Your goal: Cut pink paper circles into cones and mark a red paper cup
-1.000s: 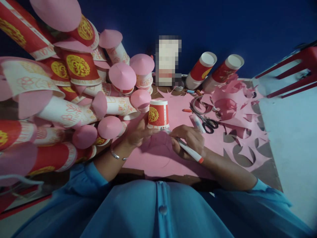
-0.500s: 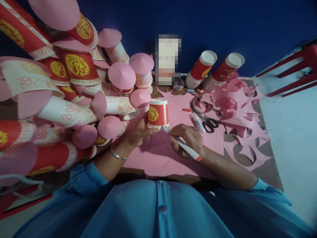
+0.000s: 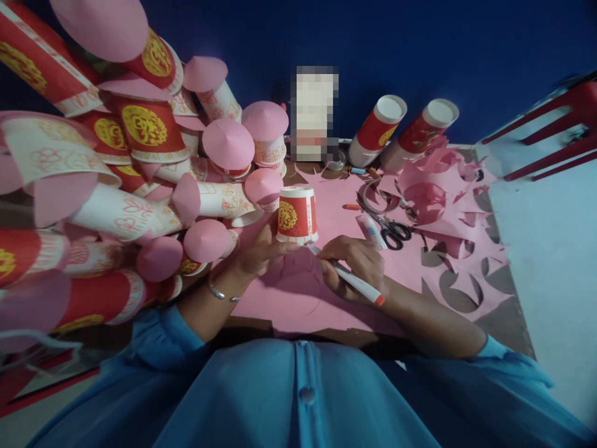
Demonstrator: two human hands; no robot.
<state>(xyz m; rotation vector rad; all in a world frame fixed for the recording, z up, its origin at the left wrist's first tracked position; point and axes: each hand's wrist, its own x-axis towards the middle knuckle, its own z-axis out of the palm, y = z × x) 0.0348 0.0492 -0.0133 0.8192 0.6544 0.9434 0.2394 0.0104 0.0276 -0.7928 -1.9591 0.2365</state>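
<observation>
My left hand [image 3: 263,252] is closed around the lower left of a red and white paper cup [image 3: 297,215] with a yellow emblem, held upside down above pink paper [image 3: 265,298]. In my right hand [image 3: 352,264] is a white marker pen [image 3: 359,284] with an orange-red end, its tip pointing at the cup's lower rim. Whether the tip touches the rim I cannot tell. Red marks show along the white band of the rim.
Many cups with pink paper cones [image 3: 228,148] crowd the left side. To the right lie black scissors [image 3: 395,235], a glue tube [image 3: 371,231], an orange pen cap [image 3: 351,206] and pink paper scraps [image 3: 443,199]. Two cup stacks [image 3: 377,130] lean at the back.
The marker's tip has drawn back slightly from the cup's rim, to the right and down. The cup has turned or tilted a little; my left hand keeps its hold.
</observation>
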